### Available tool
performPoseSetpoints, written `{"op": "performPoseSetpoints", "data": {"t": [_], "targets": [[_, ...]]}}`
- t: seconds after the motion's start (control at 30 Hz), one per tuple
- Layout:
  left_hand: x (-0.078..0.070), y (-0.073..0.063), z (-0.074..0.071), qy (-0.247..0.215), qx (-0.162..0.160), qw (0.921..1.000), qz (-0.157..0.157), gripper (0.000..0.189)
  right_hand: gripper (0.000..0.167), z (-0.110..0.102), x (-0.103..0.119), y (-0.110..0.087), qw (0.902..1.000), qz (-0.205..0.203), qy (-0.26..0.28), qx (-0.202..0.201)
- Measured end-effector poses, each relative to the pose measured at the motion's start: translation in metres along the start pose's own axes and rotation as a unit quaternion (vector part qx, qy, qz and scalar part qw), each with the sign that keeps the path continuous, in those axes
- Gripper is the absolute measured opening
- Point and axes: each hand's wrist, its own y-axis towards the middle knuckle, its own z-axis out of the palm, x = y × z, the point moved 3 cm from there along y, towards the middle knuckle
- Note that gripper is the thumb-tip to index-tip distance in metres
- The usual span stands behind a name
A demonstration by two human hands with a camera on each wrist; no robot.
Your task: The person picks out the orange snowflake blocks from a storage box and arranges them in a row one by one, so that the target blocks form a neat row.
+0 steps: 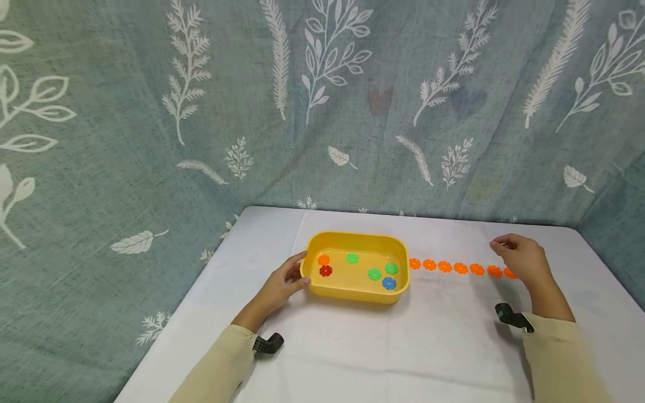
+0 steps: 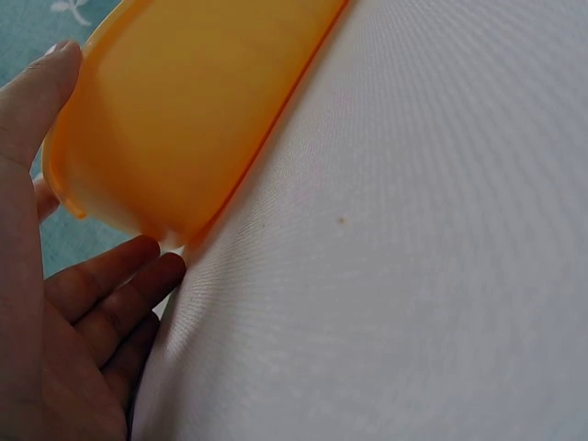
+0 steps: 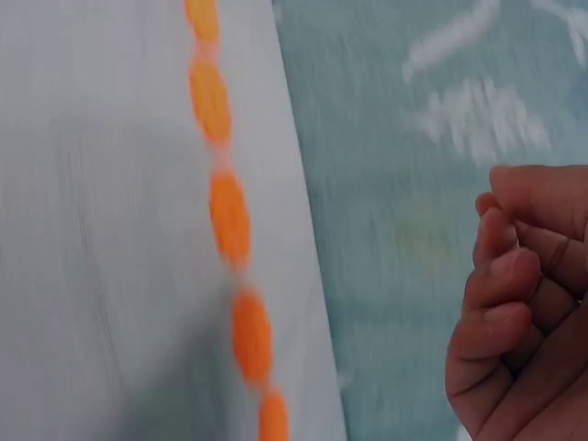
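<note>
A yellow plastic tray (image 1: pixel 347 294) stands on the white-covered table. My left hand (image 1: pixel 279 286) holds its left end, the thumb on the rim and the fingers against the outer wall. Inside lie flower-shaped plastic pieces: one orange (image 1: pixel 323 259), one red (image 1: pixel 326 271), one blue (image 1: pixel 389 283) and three green (image 1: pixel 374 274). From the tray's right side runs a straight row of several orange flower-shaped pieces (image 1: pixel 444 267). Raised over the row's right end, my right hand (image 1: pixel 525 258) has curled fingers, thumb against fingertips. Nothing shows between them in the right wrist view.
The white cloth (image 1: pixel 332 352) covers the table. Behind the back edge hangs a grey-green curtain (image 1: pixel 373 168) with white leaf prints, which also hangs along the left side. A dark wrist device (image 1: pixel 269 343) sits at my left cuff, and another (image 1: pixel 511 317) at the right.
</note>
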Motion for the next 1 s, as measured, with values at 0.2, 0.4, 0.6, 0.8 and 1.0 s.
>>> {"op": "performPoseSetpoints", "data": {"t": [0.2, 0.4, 0.6, 0.8, 1.0], "targets": [[0.001, -0.001, 0.002, -0.002, 0.000, 1.0000, 0.001, 0.067, 0.037, 0.028, 0.038, 0.009, 0.9956, -0.044, -0.001, 0.082], [0.000, 0.000, 0.003, -0.002, 0.002, 1.0000, 0.001, 0.068, 0.035, 0.051, 0.076, 0.013, 0.9919, -0.079, -0.009, 0.099], [-0.002, 0.004, 0.001, 0.002, 0.002, 1.0000, -0.004, 0.069, 0.032, 0.072, 0.122, 0.018, 0.9861, -0.125, -0.005, 0.110], [-0.002, 0.003, 0.001, 0.008, 0.002, 0.9999, -0.007, 0.069, 0.026, 0.092, 0.158, 0.013, 0.9815, -0.146, 0.015, 0.124], [0.000, 0.001, 0.001, 0.002, 0.001, 1.0000, 0.000, 0.068, 0.022, 0.111, 0.187, 0.006, 0.9738, -0.178, 0.030, 0.139]]}}
